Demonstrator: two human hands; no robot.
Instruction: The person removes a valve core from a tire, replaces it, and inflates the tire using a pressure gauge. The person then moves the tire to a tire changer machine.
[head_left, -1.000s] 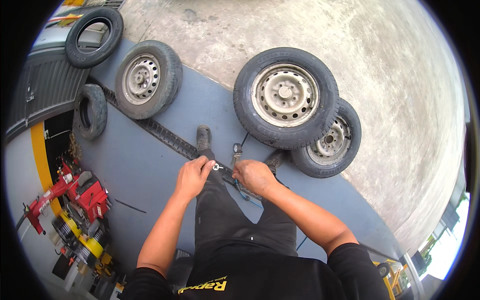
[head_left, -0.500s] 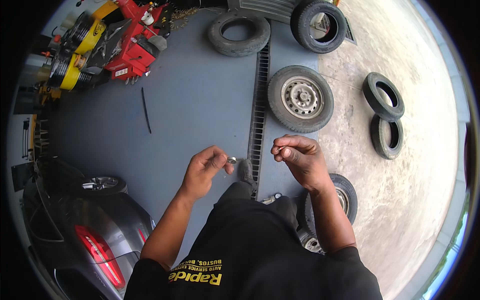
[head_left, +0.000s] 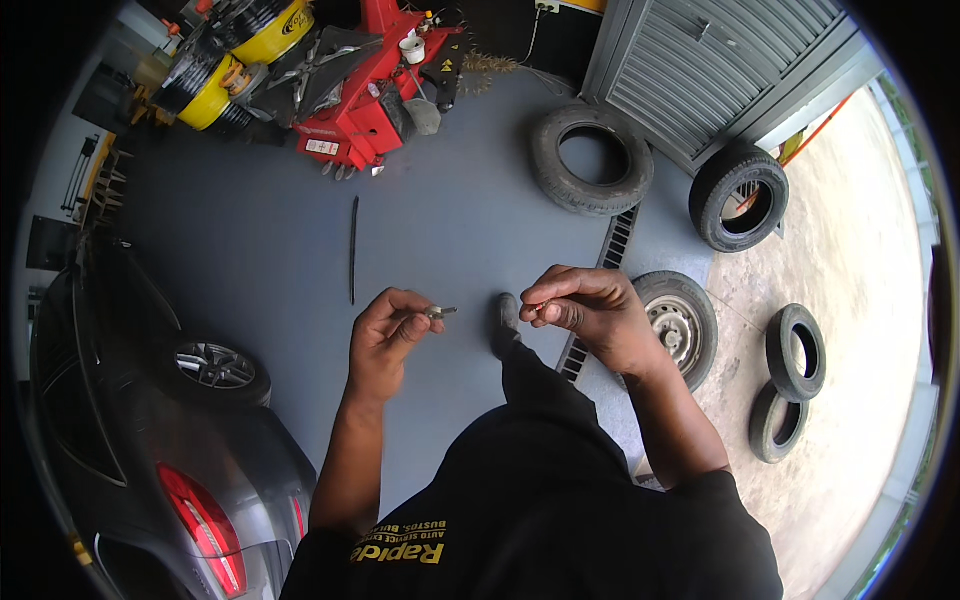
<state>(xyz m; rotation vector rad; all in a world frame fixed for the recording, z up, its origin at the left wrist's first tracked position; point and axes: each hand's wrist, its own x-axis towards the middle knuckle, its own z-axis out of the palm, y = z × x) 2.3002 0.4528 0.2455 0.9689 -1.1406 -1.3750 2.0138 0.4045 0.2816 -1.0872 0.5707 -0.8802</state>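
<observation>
A black shirt [head_left: 560, 520] with a matte, unpatterned cloth dresses the person seen from above in a head-camera view. Yellow printing [head_left: 410, 545] marks the chest, upside down to the camera, with one large, bold line and smaller, thinner rows beside it. The left sleeve [head_left: 318, 552] and the right sleeve [head_left: 708, 490] are short and the same black as the shirt, leaving the left forearm [head_left: 350, 455] and right forearm [head_left: 665, 410] uncovered. The left hand [head_left: 388, 340] and right hand [head_left: 595, 312] are bare too. Below, black trousers [head_left: 540, 385] reach down to a dark shoe [head_left: 508, 312] with a rounded toe
</observation>
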